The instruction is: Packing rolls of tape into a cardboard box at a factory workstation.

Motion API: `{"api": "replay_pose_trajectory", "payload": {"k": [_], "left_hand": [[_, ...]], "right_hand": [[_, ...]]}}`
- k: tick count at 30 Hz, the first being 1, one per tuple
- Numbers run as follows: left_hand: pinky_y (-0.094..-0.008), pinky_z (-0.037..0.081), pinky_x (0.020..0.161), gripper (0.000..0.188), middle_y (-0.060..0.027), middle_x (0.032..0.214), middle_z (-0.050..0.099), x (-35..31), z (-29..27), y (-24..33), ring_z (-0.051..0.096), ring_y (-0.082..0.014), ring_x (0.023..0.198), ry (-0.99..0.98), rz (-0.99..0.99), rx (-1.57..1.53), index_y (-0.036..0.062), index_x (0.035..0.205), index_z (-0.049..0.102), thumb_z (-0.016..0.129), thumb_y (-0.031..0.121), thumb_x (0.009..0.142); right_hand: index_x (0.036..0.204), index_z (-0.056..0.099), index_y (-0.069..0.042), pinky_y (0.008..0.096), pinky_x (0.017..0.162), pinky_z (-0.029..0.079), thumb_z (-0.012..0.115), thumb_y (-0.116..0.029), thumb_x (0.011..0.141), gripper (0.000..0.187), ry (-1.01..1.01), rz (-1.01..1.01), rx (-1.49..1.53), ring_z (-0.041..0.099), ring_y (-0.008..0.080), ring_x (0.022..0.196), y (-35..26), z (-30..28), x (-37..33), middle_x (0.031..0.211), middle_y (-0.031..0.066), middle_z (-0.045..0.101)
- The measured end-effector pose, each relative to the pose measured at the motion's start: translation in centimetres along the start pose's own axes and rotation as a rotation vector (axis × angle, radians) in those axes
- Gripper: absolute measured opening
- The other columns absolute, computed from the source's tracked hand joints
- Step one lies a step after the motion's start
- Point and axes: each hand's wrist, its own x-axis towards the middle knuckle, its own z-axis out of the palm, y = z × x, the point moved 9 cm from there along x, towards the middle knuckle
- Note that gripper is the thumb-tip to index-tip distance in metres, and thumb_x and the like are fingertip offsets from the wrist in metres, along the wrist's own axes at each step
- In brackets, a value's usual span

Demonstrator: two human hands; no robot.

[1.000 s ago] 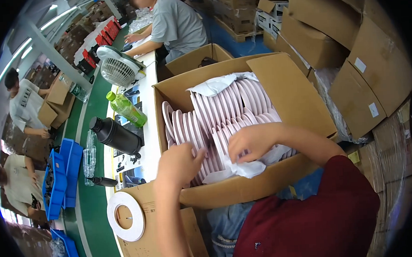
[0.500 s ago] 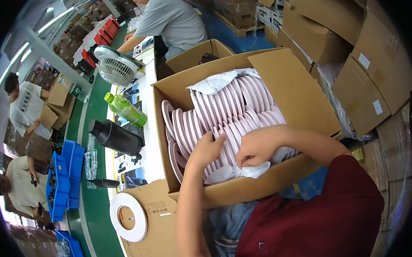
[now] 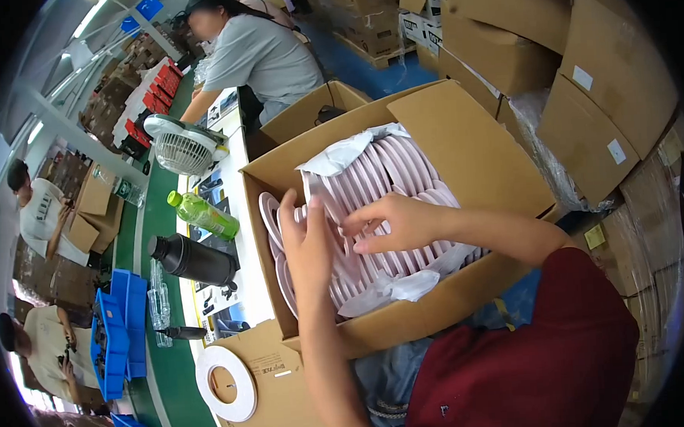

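In front of me is an open cardboard box (image 3: 470,292) packed with rows of thin, flat white-pink rings (image 3: 413,163) standing on edge. My left hand (image 3: 309,242) is over the left part of the rows, its thumb and fingers pointing up and apart. Close to its right, my right hand (image 3: 397,222) reaches in from the right, fingers bent toward the left and spaced apart. Neither hand visibly holds anything, though the rings between them are blurred. White plastic wrapping (image 3: 412,287) lies along the near side, with more wrapping (image 3: 335,160) at the far side.
A flat white ring (image 3: 245,385) lies on a cardboard sheet (image 3: 291,417) to the left. Along the bench stand a black bottle (image 3: 194,260), a green bottle (image 3: 203,214) and a fan (image 3: 184,148). Blue bins (image 3: 131,317) and other people are beyond. Cartons (image 3: 622,90) are stacked at right.
Both hands have risen from the near part of the rings. The right moved up and left toward the left hand and its fingers spread. The view has shifted slightly.
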Motion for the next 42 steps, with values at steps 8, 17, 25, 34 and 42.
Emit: {"api": "replay_pose_trajectory", "payload": {"k": [8,17,25,34,42], "left_hand": [[-0.0234,0.047,0.064,0.048,-0.0087,0.084,0.065,2.0,3.8,1.4,0.059,-0.0096,0.072,0.013,0.270,-0.295,-0.0014,0.136,0.037,0.053,0.028,0.102],[-0.0257,0.049,0.062,0.049,-0.0110,0.083,0.066,3.2,2.9,-1.2,0.063,-0.0135,0.071,0.022,0.156,-0.185,-0.0022,0.132,0.039,0.045,0.037,0.104],[-0.0250,0.051,0.064,0.038,-0.0075,0.084,0.065,5.7,-0.5,1.6,0.061,-0.0117,0.069,-0.123,0.092,-0.115,0.0022,0.129,0.047,0.044,0.031,0.105],[-0.0306,0.051,0.061,0.039,-0.0094,0.076,0.062,8.5,-5.6,-2.3,0.059,-0.0174,0.063,0.045,-0.019,-0.399,0.0018,0.117,0.052,0.037,0.036,0.105],[-0.0368,0.054,0.075,0.056,-0.0140,0.085,0.066,6.3,-5.3,1.3,0.062,-0.0250,0.072,0.004,0.177,-0.698,0.0021,0.116,0.058,0.037,0.052,0.101]], "right_hand": [[0.135,0.051,0.005,0.0293,0.085,0.052,0.084,-0.019,0.075,0.073,0.268,-0.029,-0.031,0.068,0.0153,0.092,0.3,-4.2,-0.2,0.103,0.0134,0.071],[0.115,0.065,0.003,0.0363,0.079,0.054,0.078,-0.022,0.067,0.055,0.331,-0.281,-0.540,0.070,0.0295,0.081,-3.0,-3.8,-0.5,0.088,0.0170,0.071],[0.122,0.055,0.001,0.0331,0.074,0.051,0.050,-0.018,0.091,0.037,0.716,-0.164,0.069,0.065,0.0175,0.081,1.0,-10.1,-2.0,0.091,0.0115,0.068],[0.130,0.047,0.000,0.0231,0.071,0.049,0.043,-0.026,0.098,0.041,0.709,0.019,0.417,0.060,0.0103,0.081,4.4,-10.4,-2.2,0.093,0.0088,0.065],[0.132,0.046,0.002,0.0280,0.084,0.049,0.059,-0.013,0.091,0.046,0.746,-0.264,0.294,0.060,0.0112,0.090,0.2,-12.6,-2.5,0.096,0.0060,0.064]]}}
